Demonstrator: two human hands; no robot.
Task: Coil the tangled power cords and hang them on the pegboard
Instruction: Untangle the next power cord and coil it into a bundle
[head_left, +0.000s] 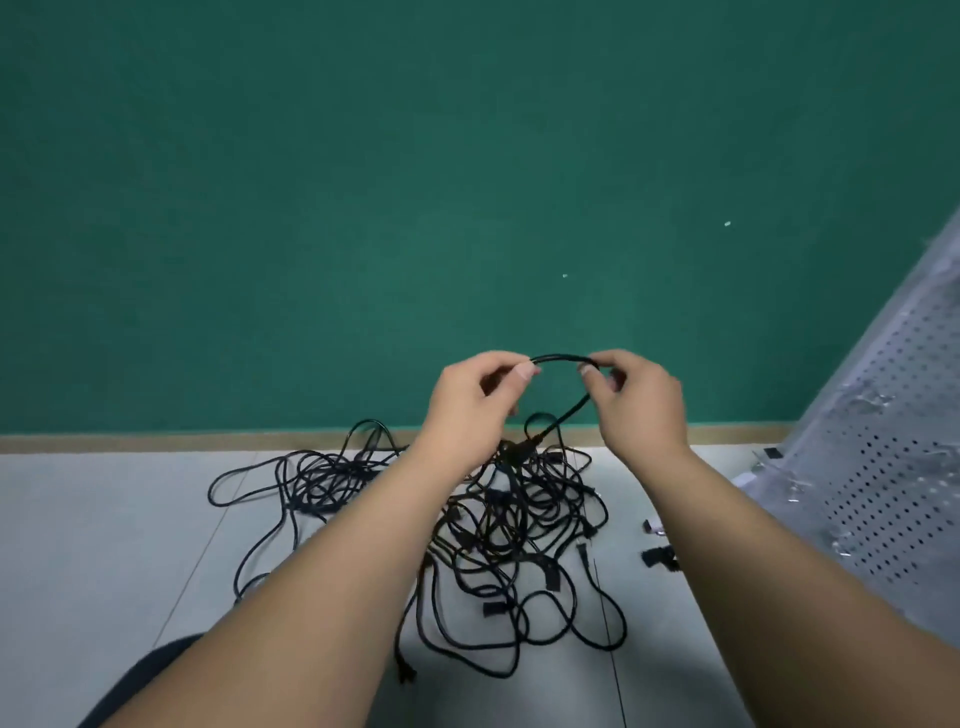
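Observation:
A tangled heap of black power cords lies on the pale tiled floor in front of me, with plugs showing among the loops. One black cord is lifted out of the heap and arches between my hands. My left hand pinches its left end between thumb and fingers. My right hand pinches the other side, from which the cord drops back down to the heap. A white perforated pegboard, partly wrapped in clear plastic, leans at the right edge.
A green wall rises behind the heap, with a tan baseboard at its foot. Small black pieces lie on the floor between the cords and the pegboard. A dark rounded shape sits at the lower left.

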